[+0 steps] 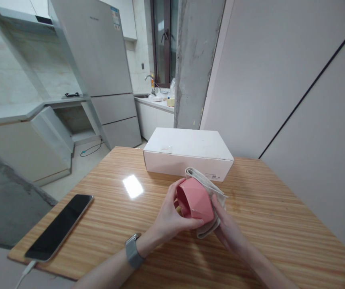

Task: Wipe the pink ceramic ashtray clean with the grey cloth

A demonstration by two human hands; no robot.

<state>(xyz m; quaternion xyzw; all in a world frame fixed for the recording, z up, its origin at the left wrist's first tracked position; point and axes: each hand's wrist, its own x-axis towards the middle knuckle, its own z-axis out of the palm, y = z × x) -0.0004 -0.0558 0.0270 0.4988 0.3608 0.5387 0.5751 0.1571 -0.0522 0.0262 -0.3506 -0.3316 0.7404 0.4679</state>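
Observation:
A pink faceted cup (197,199) is held tilted on its side above the table, its opening facing left. My left hand (172,214) grips it near the rim, thumb along the lower side and fingers around the upper edge. Against the cup's base and right side lies a folded grey-beige cloth (211,188). My right hand (225,222) presses that cloth to the cup, with the fingers partly hidden behind it. A grey-banded watch sits on my left wrist.
A white box (187,150) stands at the table's far edge, just behind the cup. On the left of the wooden table (109,224) lies a phone (59,226) with a white charging cable (28,269). A wall rises along the right; a fridge (97,52) stands beyond.

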